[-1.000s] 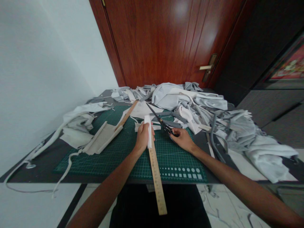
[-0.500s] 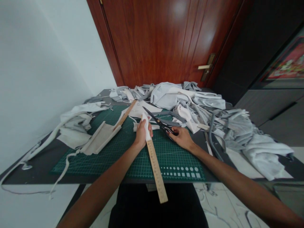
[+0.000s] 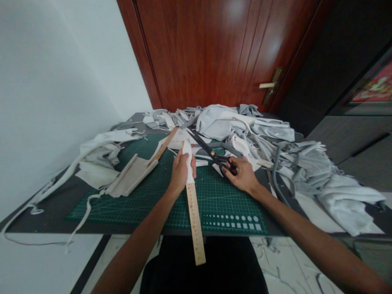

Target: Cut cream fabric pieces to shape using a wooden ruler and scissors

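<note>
While our left hand (image 3: 181,173) pinches a white fabric strip (image 3: 188,157) against a wooden ruler (image 3: 192,216), its fingers wrapped round both, our right hand (image 3: 243,175) closes firmly on the handles of black shears (image 3: 211,153). Both hands are above a green cutting mat (image 3: 226,216), with grey fabric scraps (image 3: 269,130) heaped beyond.

Two bare arms come up from the bottom of the view. The left arm (image 3: 134,232) leads to the left hand (image 3: 180,173), curled shut and standing up. The right arm (image 3: 309,232) leads to the right hand (image 3: 243,175), bent down and closed, though its fingers are a bit hard to see.
</note>
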The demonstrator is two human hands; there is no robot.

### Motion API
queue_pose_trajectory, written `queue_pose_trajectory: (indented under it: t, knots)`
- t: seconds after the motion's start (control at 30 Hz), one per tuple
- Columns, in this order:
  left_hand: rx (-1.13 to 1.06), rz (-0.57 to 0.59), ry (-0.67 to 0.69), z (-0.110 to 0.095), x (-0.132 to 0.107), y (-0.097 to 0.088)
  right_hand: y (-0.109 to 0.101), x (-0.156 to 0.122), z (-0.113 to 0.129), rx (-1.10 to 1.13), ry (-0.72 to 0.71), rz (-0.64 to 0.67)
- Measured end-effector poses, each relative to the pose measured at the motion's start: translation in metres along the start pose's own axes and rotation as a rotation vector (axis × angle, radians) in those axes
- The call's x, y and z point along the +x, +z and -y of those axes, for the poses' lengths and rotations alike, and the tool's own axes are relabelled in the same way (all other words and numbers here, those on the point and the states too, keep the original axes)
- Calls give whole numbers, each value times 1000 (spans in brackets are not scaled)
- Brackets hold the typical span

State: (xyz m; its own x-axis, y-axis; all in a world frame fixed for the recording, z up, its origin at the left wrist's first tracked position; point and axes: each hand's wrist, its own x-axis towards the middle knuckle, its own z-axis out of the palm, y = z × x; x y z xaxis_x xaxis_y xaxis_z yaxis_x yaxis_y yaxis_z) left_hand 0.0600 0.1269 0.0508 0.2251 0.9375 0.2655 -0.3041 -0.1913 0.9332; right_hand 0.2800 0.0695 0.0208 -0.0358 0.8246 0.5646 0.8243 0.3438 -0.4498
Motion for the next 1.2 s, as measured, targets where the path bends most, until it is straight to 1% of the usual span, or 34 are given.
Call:
queue_pose_trajectory:
  t: [0.07,0.17,0.33,0.47,0.67,0.87,1.03,1.2]
  knots:
    - [17,2,11,-4,-3,1,-7,1,3,-20,-51,-22]
    - [50,10,13,-8,-9,5,-13,2,6,-93,-83,-33]
    - [52,27,32,-11,-15,9,-12,0,11,-287,-113,-14]
    - [19,42,48,-13,-16,8,-10,-2,14,-362,-118,-37]
    - [-27,23,50,-16,-14,7,-10,-2,19,-405,-98,-30]
    - [-82,-8,57,-16,-11,6,-10,-2,21,-425,-100,11]
    - [-121,0,89,-19,-10,5,-9,-2,20,-411,-95,23]
    - [-135,11,89,-19,-9,3,-9,-2,17,-396,-102,36]
